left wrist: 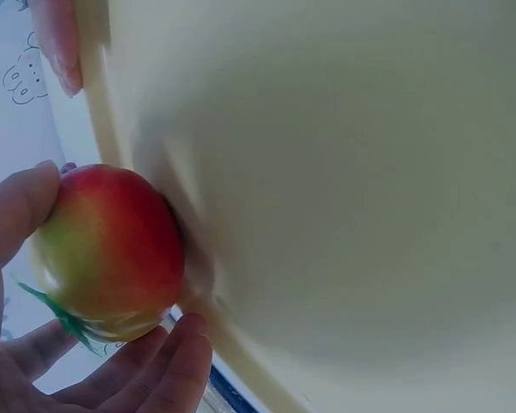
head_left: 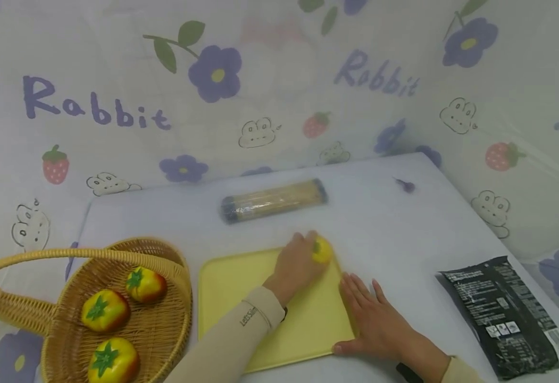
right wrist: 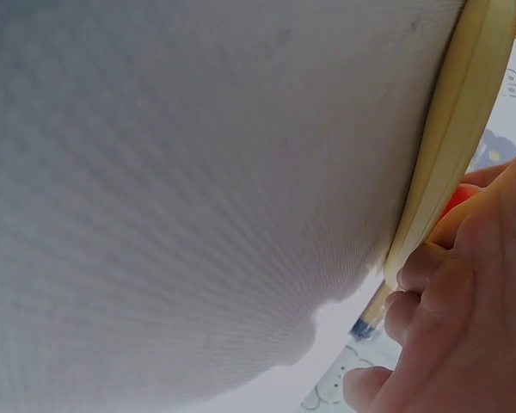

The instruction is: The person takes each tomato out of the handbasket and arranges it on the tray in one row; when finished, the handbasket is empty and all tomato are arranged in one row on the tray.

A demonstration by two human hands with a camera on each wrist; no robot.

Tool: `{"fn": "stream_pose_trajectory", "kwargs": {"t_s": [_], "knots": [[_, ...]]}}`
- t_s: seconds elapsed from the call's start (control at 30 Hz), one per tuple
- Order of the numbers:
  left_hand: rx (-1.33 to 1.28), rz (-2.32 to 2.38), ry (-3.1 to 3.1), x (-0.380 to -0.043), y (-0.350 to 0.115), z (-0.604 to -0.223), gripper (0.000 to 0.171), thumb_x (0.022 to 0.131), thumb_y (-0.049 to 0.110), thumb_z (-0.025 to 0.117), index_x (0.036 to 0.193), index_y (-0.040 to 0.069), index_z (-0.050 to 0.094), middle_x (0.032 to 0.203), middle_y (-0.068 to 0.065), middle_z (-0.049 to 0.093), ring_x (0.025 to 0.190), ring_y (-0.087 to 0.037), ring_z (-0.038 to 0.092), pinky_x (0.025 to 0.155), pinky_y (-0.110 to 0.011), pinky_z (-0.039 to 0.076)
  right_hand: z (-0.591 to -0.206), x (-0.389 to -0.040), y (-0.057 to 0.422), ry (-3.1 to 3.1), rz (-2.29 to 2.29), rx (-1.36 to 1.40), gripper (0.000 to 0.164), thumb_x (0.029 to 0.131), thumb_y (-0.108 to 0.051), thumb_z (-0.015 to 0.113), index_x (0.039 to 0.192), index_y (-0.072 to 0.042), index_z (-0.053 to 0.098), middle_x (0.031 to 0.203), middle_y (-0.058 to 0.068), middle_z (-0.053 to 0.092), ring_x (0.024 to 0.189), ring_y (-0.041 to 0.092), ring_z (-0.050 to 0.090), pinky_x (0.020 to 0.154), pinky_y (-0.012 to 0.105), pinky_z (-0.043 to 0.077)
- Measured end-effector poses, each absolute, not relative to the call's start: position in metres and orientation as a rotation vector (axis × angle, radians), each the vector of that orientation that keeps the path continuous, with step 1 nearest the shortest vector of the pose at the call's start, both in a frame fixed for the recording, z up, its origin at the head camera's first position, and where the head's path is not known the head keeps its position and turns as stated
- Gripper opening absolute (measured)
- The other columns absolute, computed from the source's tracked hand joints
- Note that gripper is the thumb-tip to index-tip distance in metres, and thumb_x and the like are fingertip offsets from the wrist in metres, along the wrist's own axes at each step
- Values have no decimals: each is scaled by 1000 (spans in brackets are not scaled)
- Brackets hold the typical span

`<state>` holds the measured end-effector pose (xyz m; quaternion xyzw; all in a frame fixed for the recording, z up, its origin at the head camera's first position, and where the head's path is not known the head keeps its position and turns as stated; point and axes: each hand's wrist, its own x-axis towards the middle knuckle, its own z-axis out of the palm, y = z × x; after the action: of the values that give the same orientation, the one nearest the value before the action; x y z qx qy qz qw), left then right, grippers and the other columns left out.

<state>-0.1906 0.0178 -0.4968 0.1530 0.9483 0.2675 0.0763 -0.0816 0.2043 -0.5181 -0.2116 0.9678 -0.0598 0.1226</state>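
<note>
In the head view, my left hand (head_left: 299,266) is over the far right corner of a yellow tray (head_left: 228,292), holding a red-and-yellow tomato (head_left: 323,250). Up close in the left wrist view, the thumb and fingers surround this tomato (left wrist: 120,249), whose green calyx faces away from the tray. My right hand (head_left: 380,324) lies along the tray's right edge, its fingers extended and its thumb near the front corner. The tray rim (right wrist: 451,129) runs beside that hand in the right wrist view.
A wicker basket (head_left: 176,330) with an arched handle stands at the left. Three similar tomatoes (head_left: 106,310) lie in it. Behind the tray is a clear-wrapped bundle of thin sticks (head_left: 274,200). A black printed packet (head_left: 509,319) lies at the right on the white table (head_left: 380,223).
</note>
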Motion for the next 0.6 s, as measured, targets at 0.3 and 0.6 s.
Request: {"fn": "stream_pose_trajectory", "kwargs": {"t_s": [0.3,0.6], "knots": [[449,832,2861,-177,4,-499,94,73,41,79,150,22,30,127,-13,50,101,-28,58,77,-35,53,-521,-77,201,2813,-169,-618,124,64,-89,49,150,-2,28,158,15,21,147,33,18,113,62,14],[760,871,2531,-120,-62,-439,59,85,45,69,135,16,52,126,-1,58,112,-16,58,89,-31,52,-518,-66,211,2860,-188,-584,121,66,-87,49,149,-1,30,158,17,21,146,37,19,117,56,-3]]}}
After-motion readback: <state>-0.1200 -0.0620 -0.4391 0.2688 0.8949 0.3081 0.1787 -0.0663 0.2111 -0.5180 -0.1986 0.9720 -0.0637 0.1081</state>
